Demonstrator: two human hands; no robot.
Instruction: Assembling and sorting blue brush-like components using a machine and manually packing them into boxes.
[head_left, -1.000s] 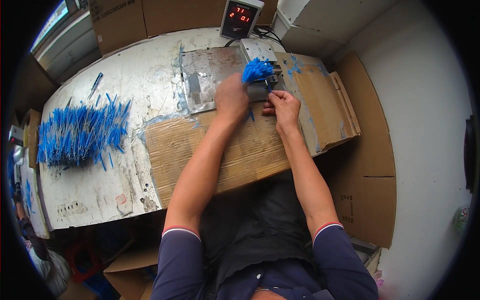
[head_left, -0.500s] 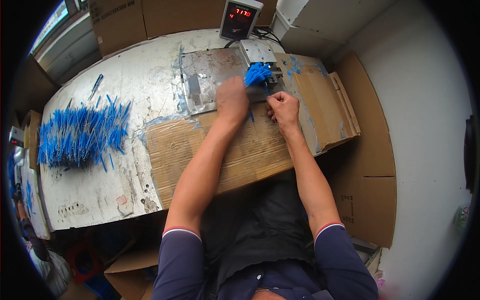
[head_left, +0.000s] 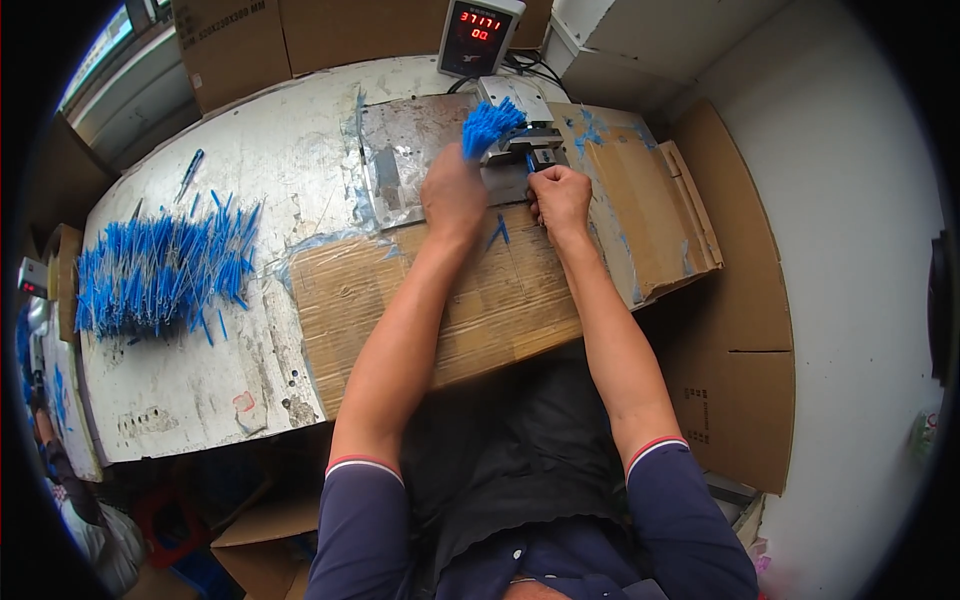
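Note:
A bundle of thin blue sticks (head_left: 489, 124) rises from my left hand (head_left: 454, 198), which is closed round its lower end and a little blurred. My right hand (head_left: 561, 198) pinches one slim blue stick (head_left: 530, 163) just in front of a small metal machine (head_left: 542, 140). The stick's upper end reaches the machine's block; whether it sits inside cannot be made out. Beneath my left hand lies a worn metal plate (head_left: 410, 130). A few blue scraps (head_left: 500, 232) rest on the cardboard between my forearms.
A large pile of blue sticks with thin wires (head_left: 165, 265) covers the table's left side, with a pen (head_left: 191, 172) behind it. A counter with red digits (head_left: 480, 38) stands at the back. Taped cardboard (head_left: 440, 320) covers the front edge; a cardboard box (head_left: 650, 215) sits at right.
My left hand and the bundle have shifted slightly left and away from me. My right hand has moved forward, bringing its stick up to the machine. The counter's digits have changed.

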